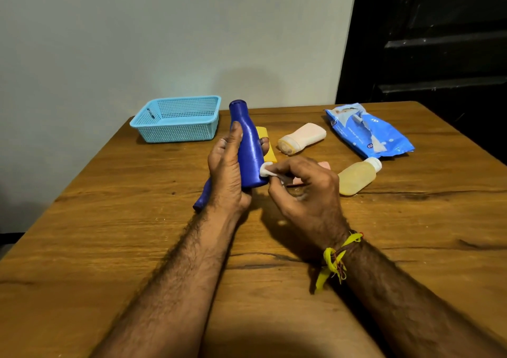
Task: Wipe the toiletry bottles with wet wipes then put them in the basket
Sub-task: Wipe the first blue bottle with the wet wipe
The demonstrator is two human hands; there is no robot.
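While left hand (229, 171) grips glossy dark-blue bottle (248, 149) upright, right hand (304, 190) fingers pinching white wipe (265, 170) against it

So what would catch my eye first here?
Probably the dark blue bottle held upright mid-table in the left hand, while the right hand presses a white wipe to its side. Next, the light blue basket at the table's far left.

A wooden table (411, 248) stands against a pale wall (137, 42), beside a dark doorway (439, 42).
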